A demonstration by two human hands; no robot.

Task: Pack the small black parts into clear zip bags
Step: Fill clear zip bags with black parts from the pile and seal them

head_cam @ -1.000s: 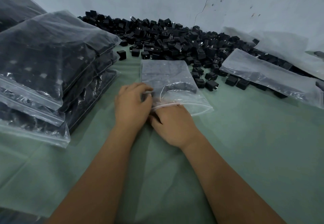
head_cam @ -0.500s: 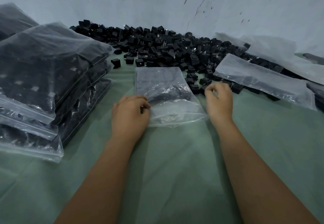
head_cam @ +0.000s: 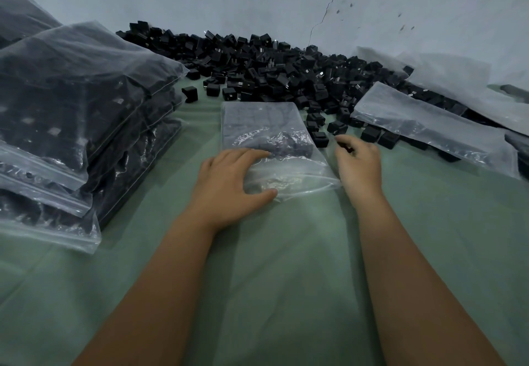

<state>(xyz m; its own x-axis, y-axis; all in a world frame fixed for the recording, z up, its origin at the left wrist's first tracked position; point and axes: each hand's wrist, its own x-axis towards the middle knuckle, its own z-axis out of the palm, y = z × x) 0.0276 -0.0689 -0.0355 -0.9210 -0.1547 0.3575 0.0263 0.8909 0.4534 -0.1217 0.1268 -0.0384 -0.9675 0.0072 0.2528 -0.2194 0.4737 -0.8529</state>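
A clear zip bag [head_cam: 262,120], partly filled with black parts, lies flat on the green cloth in front of me, its mouth towards me. My left hand [head_cam: 229,182] rests on the bag's near left corner, fingers laid on top and thumb at the near edge. My right hand [head_cam: 359,162] hovers beside the bag's right edge with its fingers curled round something small and dark, apparently a black part. Behind the bag a big pile of loose small black parts [head_cam: 286,70] runs along the wall.
A stack of filled zip bags [head_cam: 71,93] stands at the left. Clear bags [head_cam: 429,120] lie over the parts at the right. Single parts [head_cam: 337,126] lie just past my right hand. The green cloth [head_cam: 286,265] covers the near surface.
My right hand went from the bag's mouth out to the loose parts and has come back beside the bag with fingers curled. My left hand's fingers have spread out over the bag's corner.
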